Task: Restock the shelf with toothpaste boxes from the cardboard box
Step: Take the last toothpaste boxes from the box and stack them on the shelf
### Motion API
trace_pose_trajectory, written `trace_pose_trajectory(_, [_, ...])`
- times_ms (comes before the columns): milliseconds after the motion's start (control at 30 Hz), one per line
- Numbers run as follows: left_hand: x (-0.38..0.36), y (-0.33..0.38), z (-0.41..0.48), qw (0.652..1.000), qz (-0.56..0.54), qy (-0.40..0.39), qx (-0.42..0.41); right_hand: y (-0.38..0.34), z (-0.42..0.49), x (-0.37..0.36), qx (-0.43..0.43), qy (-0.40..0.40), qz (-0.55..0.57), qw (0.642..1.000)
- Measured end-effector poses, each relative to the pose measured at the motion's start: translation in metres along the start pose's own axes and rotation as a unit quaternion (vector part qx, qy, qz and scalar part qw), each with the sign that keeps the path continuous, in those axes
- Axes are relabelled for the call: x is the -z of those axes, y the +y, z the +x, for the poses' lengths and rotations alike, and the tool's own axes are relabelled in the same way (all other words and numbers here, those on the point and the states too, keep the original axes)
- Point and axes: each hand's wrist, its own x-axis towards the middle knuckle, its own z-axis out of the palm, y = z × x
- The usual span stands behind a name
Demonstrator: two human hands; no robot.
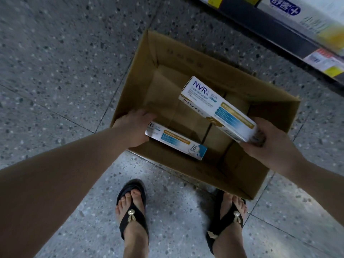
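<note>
An open brown cardboard box (186,53) stands on the floor in front of me. My right hand (268,144) grips the near end of a white and blue NVR toothpaste box (214,107), held tilted above the carton. My left hand (134,127) reaches down inside the carton and holds the left end of a second toothpaste box (178,142), which lies along the near wall. The fingers of my left hand are hidden behind that box. The carton's bottom shows only bare cardboard flaps.
A dark shelf edge (275,28) with price tags (323,60) runs across the top right, with white product boxes (301,12) on it. My two feet in black sandals (133,207) stand on the speckled grey tile floor just before the carton.
</note>
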Motion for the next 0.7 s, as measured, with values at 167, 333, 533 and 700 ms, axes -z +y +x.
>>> trace_pose_trajectory(167, [-0.016,-0.001,0.027,0.998,0.05,-0.03,-0.011,0.012,0.007,-0.009,0.001,0.011,0.0,1.0])
trace_pose_trajectory(333, [-0.024,-0.002,0.035,0.998,0.063,0.0,-0.031,0.013,0.009,-0.023,-0.005,0.019,0.029,0.999])
trace_pose_trajectory(533, [-0.007,-0.002,0.014,0.998,-0.012,0.025,-0.063,0.003,0.007,-0.013,-0.002,0.021,0.023,1.0])
trace_pose_trajectory(700, [0.026,0.01,-0.055,0.985,-0.127,0.091,-0.067,-0.034,-0.024,0.035,0.023,0.041,0.018,0.999])
